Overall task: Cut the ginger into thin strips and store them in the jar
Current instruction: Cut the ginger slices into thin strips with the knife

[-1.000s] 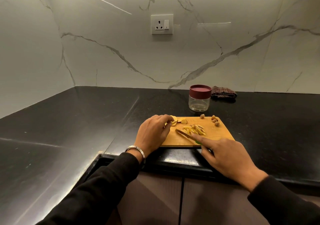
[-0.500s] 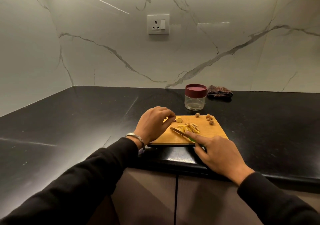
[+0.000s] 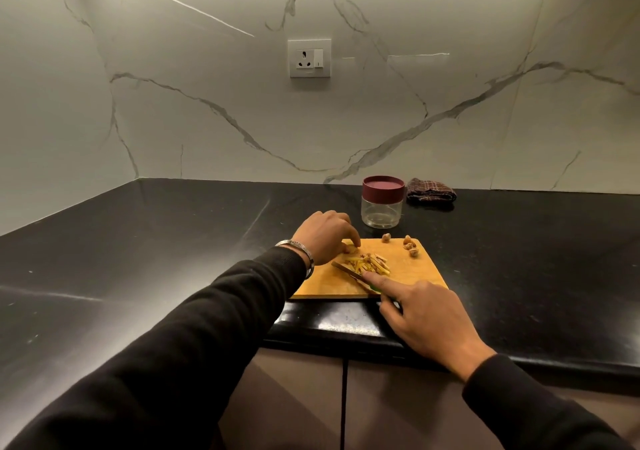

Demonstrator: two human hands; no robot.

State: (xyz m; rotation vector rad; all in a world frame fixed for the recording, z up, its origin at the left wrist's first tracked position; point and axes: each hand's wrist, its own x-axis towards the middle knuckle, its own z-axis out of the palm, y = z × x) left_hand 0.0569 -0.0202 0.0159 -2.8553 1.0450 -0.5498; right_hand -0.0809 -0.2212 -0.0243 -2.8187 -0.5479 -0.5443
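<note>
I see left sleeve [image 3: 194, 338]: black, long, soft knit | right sleeve [image 3: 540, 411]: same black, reaches the wrist | left wrist: thin silver bracelet [image 3: 299, 247] with small engraved marks | hands: bare

I can read no words, brands or numbers anywhere from my end. The bracelet [image 3: 300, 248] on the left wrist carries some engraved marks (too small and blurred for me to make out), and the jar [image 3: 382, 206] and the wall socket [image 3: 309, 58] show no label I can read.
</note>
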